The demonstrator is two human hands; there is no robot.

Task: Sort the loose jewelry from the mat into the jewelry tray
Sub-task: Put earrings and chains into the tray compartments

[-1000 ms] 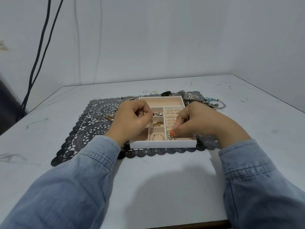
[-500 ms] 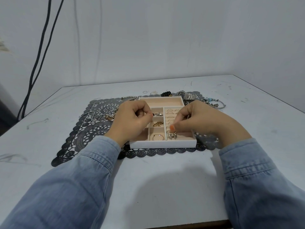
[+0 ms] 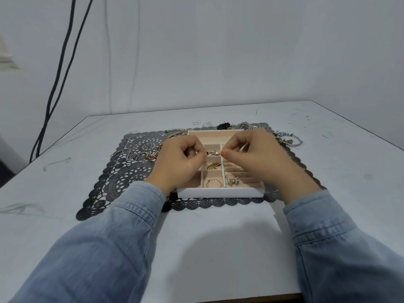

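Both my hands hover over the jewelry tray (image 3: 220,192) with fingers curled: the silver piece (image 3: 213,153) over the far small compartment lies crosswise between them, one end at my left hand (image 3: 181,159), the other just short of my right hand (image 3: 258,156), so the left is nearer. I cannot tell whether either hand actually pinches anything. I count one gold chain piece (image 3: 214,165), one thin gold ring (image 3: 213,183) and one butterfly ring (image 3: 232,181) in the tray; one watch (image 3: 244,126) and one charm bracelet (image 3: 288,139) wait on the mat (image 3: 131,171).
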